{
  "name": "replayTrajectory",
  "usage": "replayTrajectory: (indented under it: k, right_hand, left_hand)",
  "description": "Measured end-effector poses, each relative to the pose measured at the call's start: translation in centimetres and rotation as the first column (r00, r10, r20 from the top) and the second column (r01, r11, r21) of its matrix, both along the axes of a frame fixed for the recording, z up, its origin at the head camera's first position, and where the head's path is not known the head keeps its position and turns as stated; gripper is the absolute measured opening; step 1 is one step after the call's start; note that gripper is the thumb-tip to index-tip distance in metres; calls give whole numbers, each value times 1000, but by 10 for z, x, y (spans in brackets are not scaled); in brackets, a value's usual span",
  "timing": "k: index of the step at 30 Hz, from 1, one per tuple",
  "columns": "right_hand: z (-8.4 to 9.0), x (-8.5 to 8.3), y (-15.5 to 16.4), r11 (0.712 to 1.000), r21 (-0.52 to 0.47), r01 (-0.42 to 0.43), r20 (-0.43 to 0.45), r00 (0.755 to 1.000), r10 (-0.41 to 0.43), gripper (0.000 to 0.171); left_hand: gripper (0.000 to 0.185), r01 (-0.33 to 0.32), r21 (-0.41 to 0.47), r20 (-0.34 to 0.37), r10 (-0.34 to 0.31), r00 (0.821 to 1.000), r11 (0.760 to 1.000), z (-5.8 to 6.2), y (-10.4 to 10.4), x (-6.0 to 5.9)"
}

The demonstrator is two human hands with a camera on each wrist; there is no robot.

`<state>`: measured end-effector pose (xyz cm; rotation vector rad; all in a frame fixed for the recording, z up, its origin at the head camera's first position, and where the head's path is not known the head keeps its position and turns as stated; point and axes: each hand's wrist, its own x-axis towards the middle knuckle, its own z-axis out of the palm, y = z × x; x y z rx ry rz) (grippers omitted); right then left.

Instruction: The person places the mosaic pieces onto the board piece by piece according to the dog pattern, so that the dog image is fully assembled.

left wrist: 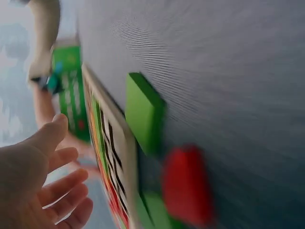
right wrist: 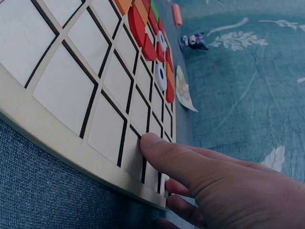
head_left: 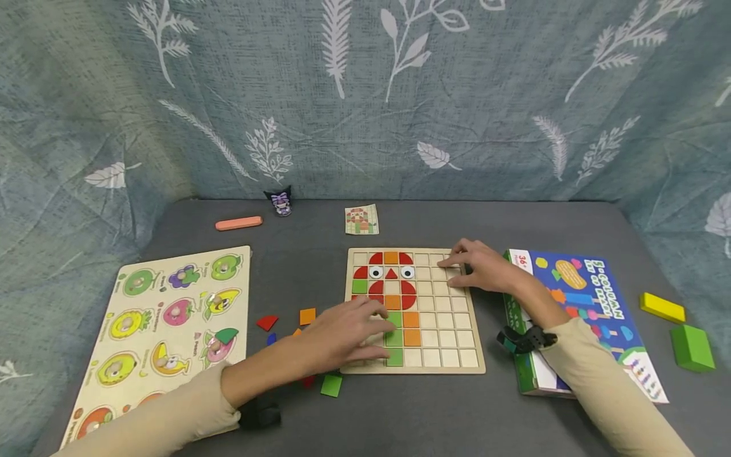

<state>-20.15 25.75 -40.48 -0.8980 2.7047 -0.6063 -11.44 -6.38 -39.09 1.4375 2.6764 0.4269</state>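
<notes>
A wooden grid board (head_left: 451, 346) lies at the middle of the grey table, with red, orange and green tiles and two eye tiles filling its left columns. My left hand (head_left: 356, 327) lies flat over the board's lower left, fingers straight, touching the green tiles there. In the left wrist view its fingers (left wrist: 57, 179) are spread and hold nothing. My right hand (head_left: 474, 263) rests flat on the board's upper right corner. In the right wrist view its thumb (right wrist: 183, 162) presses on an empty square (right wrist: 136, 152). A loose green tile (left wrist: 143, 112) and a red tile (left wrist: 186, 183) lie beside the board's edge.
Loose red (head_left: 266, 322), orange (head_left: 307, 315) and green (head_left: 331, 384) tiles lie left of the board. A fruit peg puzzle (head_left: 165, 317) sits far left, a colourful box (head_left: 577, 311) right. Yellow (head_left: 662, 307) and green (head_left: 691, 347) blocks, a pink bar (head_left: 238, 223), a toy figure (head_left: 281, 202) and a pattern card (head_left: 362, 219) lie around.
</notes>
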Motion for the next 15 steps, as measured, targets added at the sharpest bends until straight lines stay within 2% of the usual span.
replayTrajectory:
  k: [3,6,8,10,15]
  right_hand:
    - [1,0,-1,1000,1,-3,0,1000,3,41]
    - [3,1,0,1000,6,-1,8,1000,1,41]
    - [4,1,1,1000,5,4,13,1000,-5,41]
    - [5,1,1,1000,3,10,15,1000,-10,41]
    - [2,2,-2,1000,-15,-3,2,1000,3,41]
  left_hand:
    - [38,-129,66,135,120,984,989,1,-35,-4]
    - [38,-191,79,224,169,960,978,0,-70,-14]
    - [38,-189,81,282,159,946,979,-2,-91,-23]
    - [39,-159,95,347,117,930,983,-4,-107,-33]
    - [41,-76,117,490,9,872,990,-9,-126,-49]
